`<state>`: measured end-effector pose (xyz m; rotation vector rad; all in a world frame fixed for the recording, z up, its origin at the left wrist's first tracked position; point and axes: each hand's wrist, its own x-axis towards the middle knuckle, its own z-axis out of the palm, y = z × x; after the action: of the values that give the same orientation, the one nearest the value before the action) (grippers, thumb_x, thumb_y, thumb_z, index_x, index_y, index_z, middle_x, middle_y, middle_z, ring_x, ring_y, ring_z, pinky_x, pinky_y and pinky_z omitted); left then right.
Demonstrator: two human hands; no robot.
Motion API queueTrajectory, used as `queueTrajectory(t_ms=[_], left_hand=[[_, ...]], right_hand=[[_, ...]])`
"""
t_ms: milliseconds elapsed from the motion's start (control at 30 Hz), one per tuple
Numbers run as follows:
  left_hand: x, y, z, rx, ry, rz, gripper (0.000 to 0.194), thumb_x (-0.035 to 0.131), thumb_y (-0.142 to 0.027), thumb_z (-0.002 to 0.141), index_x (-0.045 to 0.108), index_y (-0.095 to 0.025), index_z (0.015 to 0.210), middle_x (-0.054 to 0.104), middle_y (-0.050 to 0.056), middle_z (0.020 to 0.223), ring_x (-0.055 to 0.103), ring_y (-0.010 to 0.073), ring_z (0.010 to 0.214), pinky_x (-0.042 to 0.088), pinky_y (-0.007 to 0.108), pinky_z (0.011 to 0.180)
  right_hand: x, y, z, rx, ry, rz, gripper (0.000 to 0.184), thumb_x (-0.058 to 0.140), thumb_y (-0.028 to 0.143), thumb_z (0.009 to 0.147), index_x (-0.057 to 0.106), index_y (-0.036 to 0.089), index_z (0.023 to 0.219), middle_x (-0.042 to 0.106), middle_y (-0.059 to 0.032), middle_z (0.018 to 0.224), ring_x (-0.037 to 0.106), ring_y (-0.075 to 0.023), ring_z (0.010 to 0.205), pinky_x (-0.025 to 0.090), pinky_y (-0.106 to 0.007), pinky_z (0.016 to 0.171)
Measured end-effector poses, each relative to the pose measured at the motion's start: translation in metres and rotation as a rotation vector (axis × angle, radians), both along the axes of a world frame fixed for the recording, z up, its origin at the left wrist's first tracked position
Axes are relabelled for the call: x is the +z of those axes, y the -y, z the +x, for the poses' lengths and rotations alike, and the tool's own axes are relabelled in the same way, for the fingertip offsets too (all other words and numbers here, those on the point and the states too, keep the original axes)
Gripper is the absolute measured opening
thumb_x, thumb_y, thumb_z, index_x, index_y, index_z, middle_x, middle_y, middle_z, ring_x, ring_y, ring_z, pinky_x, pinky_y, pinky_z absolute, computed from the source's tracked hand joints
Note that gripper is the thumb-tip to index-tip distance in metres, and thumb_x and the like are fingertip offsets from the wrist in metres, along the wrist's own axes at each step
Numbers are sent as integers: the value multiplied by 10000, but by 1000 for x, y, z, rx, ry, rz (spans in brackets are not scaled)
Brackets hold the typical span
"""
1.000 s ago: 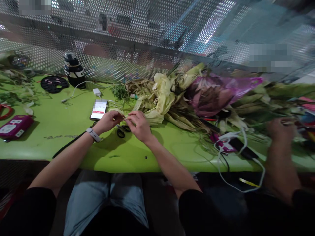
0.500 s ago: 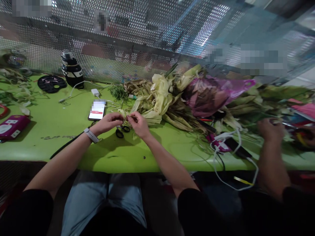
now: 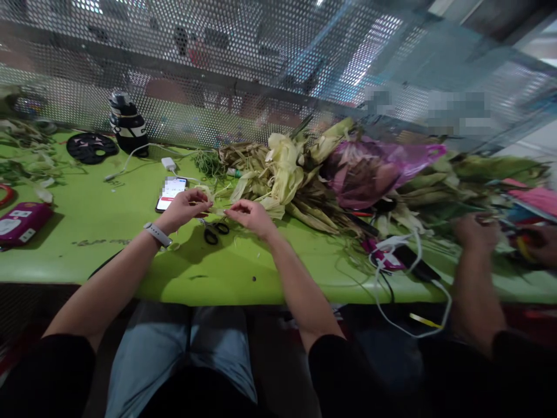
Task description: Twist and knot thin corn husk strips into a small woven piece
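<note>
Head view: I see left hand (image 3: 183, 208) and right hand (image 3: 252, 217) pinching a pale strand (image 3: 218, 211), seemingly keeping it taut, scissors (image 3: 211, 234) nearby toward the bench's (image 3: 235, 284) front edge.

Green tabletop (image 3: 287, 267). On it: lit phone (image 3: 167, 197), scissors (image 3: 214, 231), dark bottle (image 3: 129, 128), heaped corn husks (image 3: 282, 168), purple box (image 3: 28, 223) leftmost.

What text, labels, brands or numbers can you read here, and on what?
None reads clearly.
Black bottle: pale lettering, too blurred.
Phone: screen text too small, partly pixelated.
Green table: dark marks like handwriting near the front edge, illegible.
Purple box at far left: pale labels, too small.
</note>
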<state>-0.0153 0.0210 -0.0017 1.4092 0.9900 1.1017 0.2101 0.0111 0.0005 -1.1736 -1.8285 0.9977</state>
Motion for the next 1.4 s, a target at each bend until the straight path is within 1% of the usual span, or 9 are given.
queueTrajectory(t_ms=[233, 400, 533, 600, 700, 867, 1000, 1100, 1400], left_hand=[[1, 2, 0, 76, -34, -51, 268, 813, -247, 690, 625, -141, 847, 660, 28, 737, 677, 155, 697, 595, 320, 641], [2, 2, 2, 60, -213, -2, 230, 788, -237, 717, 654, -135, 874, 632, 13, 614, 579, 112, 561, 468, 246, 536], [1, 2, 3, -37, -146, 37, 248, 794, -228, 690, 641, -139, 864, 592, -20, 606, 540, 97, 563, 426, 236, 553], [1, 4, 4, -88, -117, 5, 251, 797, -246, 682, 638, -135, 841, 598, -15, 628, 537, 95, 578, 426, 241, 575], [3, 6, 5, -121, -122, -57, 266, 805, -272, 666, 659, -125, 833, 621, 0, 672, 529, 92, 596, 417, 244, 597], [4, 8, 7, -108, -65, -63, 279, 788, -366, 699, 691, -133, 816, 620, 0, 684, 511, 88, 608, 394, 233, 592], [0, 6, 7, -81, -45, -50, 307, 779, -402, 713, 713, -145, 868, 655, 19, 722, 544, 96, 634, 418, 236, 605], [-1, 6, 8, -139, -17, -59, 282, 783, -387, 708, 705, -149, 837, 669, 20, 744, 585, 106, 672, 476, 259, 667], [1, 12, 10, -293, 79, -101, 193, 692, -311, 813, 666, -168, 940, 681, 35, 912, 644, 137, 845, 539, 291, 774]], right_hand=[[0, 4, 2, 22, 278, 406, 163, 647, 338, 863, 687, 181, 845, 578, -47, 878, 537, -154, 760, 439, -299, 700], [-1, 6, -2, 23, 343, 689, 173, 584, 346, 913, 682, 210, 872, 609, -101, 1056, 571, -238, 1038, 476, -392, 888], [0, 9, -8, 41, 347, 781, 168, 556, 359, 927, 654, 234, 874, 627, -95, 1195, 546, -265, 1160, 425, -477, 1012], [1, 10, -11, 57, 318, 792, 175, 522, 363, 945, 632, 238, 891, 622, -86, 1247, 531, -260, 1209, 394, -492, 1059], [-1, 10, -13, 71, 240, 768, 196, 473, 373, 969, 601, 235, 916, 665, -88, 1169, 581, -238, 1133, 403, -469, 1056], [-5, 11, -13, 0, 165, 641, 285, 424, 455, 977, 583, 222, 933, 674, -87, 916, 622, -223, 910, 487, -383, 855], [-7, 12, -15, -23, 117, 535, 319, 416, 512, 964, 566, 232, 935, 670, -67, 905, 634, -205, 880, 489, -347, 816], [-9, 12, -16, -64, 44, 444, 296, 426, 507, 962, 543, 236, 951, 665, -46, 868, 649, -187, 824, 494, -328, 777], [-14, 9, -19, -208, 18, 440, 273, 458, 495, 941, 525, 232, 911, 653, -50, 884, 619, -185, 809, 476, -316, 748]])
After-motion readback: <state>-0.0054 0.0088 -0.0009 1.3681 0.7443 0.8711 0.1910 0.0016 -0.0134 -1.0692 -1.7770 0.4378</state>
